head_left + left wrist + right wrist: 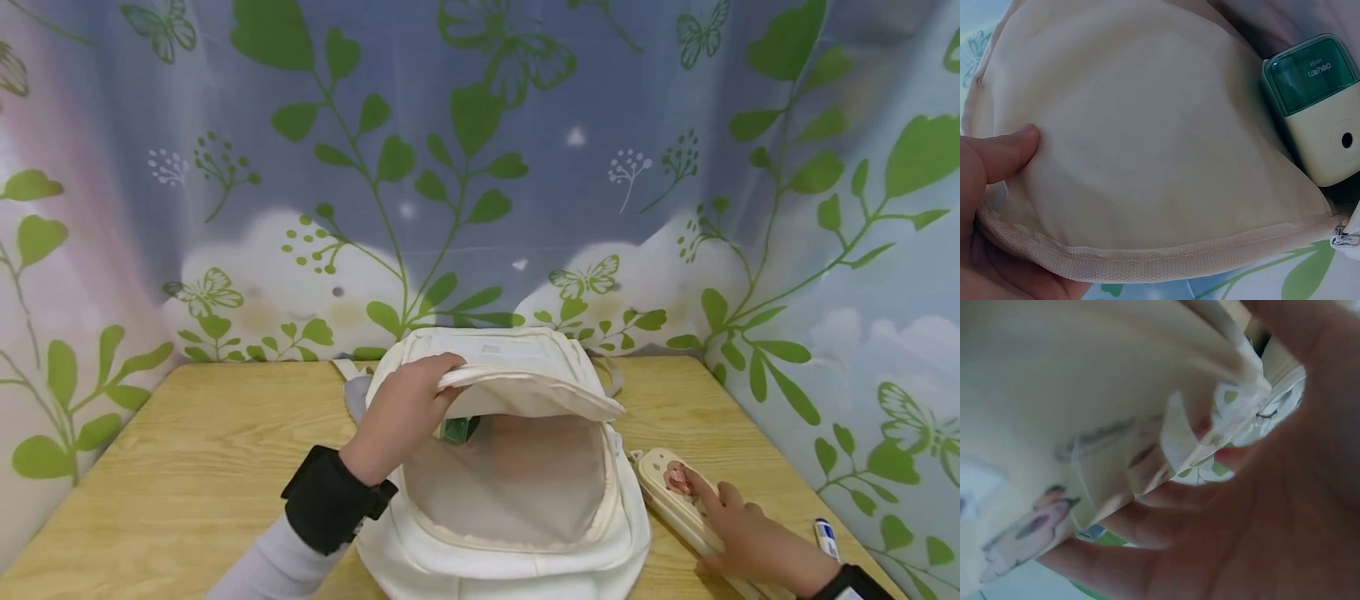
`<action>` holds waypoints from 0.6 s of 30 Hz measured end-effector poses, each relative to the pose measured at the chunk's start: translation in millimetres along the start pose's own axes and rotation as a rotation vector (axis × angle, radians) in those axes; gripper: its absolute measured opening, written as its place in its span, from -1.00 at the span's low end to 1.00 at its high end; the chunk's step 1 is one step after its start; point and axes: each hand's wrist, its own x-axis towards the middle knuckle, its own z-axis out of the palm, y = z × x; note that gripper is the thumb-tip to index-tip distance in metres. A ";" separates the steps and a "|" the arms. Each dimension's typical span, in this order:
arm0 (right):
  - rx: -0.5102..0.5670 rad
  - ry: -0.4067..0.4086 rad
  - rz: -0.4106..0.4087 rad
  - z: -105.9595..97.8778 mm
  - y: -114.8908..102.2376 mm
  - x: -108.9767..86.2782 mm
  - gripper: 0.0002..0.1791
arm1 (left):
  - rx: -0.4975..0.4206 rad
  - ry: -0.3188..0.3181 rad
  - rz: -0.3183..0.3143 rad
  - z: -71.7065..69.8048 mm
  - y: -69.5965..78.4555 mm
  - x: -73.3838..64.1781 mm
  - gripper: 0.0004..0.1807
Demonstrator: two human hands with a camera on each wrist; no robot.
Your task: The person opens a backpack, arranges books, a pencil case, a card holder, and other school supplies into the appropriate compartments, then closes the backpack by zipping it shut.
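A white backpack (502,571) lies on the table with its main compartment unzipped. My left hand (408,417) grips the edge of its front flap (540,396) and holds it raised, thumb on the lining in the left wrist view. Inside, by the left side of the opening, sits a cream pencil sharpener (1325,140) with a green window and a round hole. To the right of the bag my right hand (757,533) holds a long cream pencil case (660,479) with cartoon prints, fingers across its top and thumb at its near side.
A marker (827,540) with a blue cap end lies at the table's right edge, beyond my right hand. Wooden tabletop (202,467) extends left of the bag. A printed curtain (405,167) with leaves and butterflies encloses the back and sides.
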 end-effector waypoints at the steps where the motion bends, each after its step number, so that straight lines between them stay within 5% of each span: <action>1: -0.003 0.000 0.002 -0.3 2.0 0.0 0.23 | 0.002 0.006 0.004 1.1 -0.2 0.0 -0.80; 6: -0.019 0.057 -0.017 -12.2 3.9 -1.1 0.14 | 0.005 0.026 0.002 3.0 -1.0 -3.1 -0.82; 10: -0.014 0.168 -0.193 -29.7 -3.0 -11.6 0.14 | -0.012 0.013 0.005 5.2 0.4 -4.3 -0.84; 14: 0.100 0.054 -0.470 -47.2 -28.6 -22.8 0.09 | -0.022 0.002 0.001 6.6 2.9 -4.5 -0.81; 18: 0.078 -0.033 -0.581 -57.5 -74.5 -22.3 0.00 | -0.025 0.015 -0.007 4.9 3.8 -7.0 -0.78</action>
